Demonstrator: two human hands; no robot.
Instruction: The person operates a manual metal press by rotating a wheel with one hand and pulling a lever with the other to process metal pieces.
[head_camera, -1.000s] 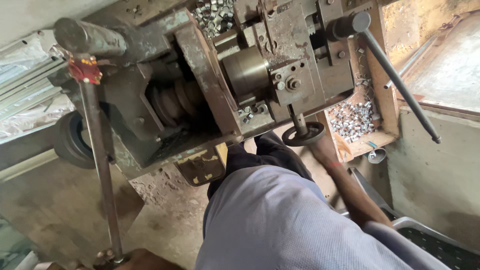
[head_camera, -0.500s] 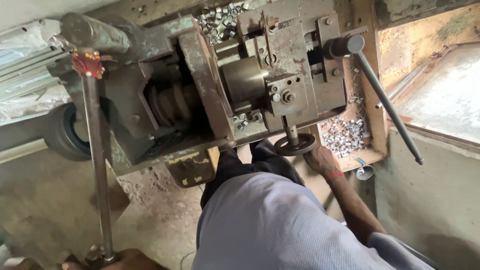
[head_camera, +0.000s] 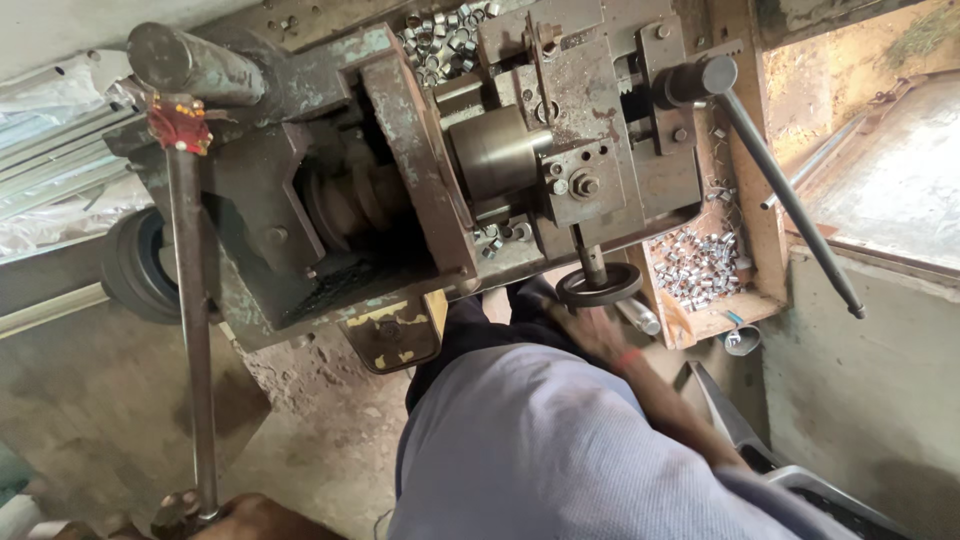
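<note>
Seen from above, looking down the person's own body. Nearest the camera is a grey-blue shirt (head_camera: 560, 450), filling the lower middle of the view.

At the bottom left edge, the left hand (head_camera: 255, 518) sits at the foot of a long steel lever rod (head_camera: 190, 330). It seems closed around the rod's lower end, though only the top of the hand shows, so the hold cannot be told for sure.

Just beyond the shirt, the right hand (head_camera: 598, 328), blurred, with a red band at the wrist, reaches up under a small black handwheel (head_camera: 598, 286). It touches or nearly touches the wheel's rim; the blur hides whether the fingers are wrapped around it.

The handwheel hangs on a short shaft below a worn, rusty grey-green machine (head_camera: 400, 200) with a smooth steel cylinder (head_camera: 495, 155) at its centre.

To the right, a wooden tray (head_camera: 735, 312) holds a loose pile of small shiny metal sleeves (head_camera: 695, 265). More of them (head_camera: 445, 30) lie heaped on top of the machine, farther away. Judging by these piles, many pieces are already made; how many remain cannot be seen.

A second long rod with a dark knob (head_camera: 780, 190) slants toward the far right, untouched.
</note>
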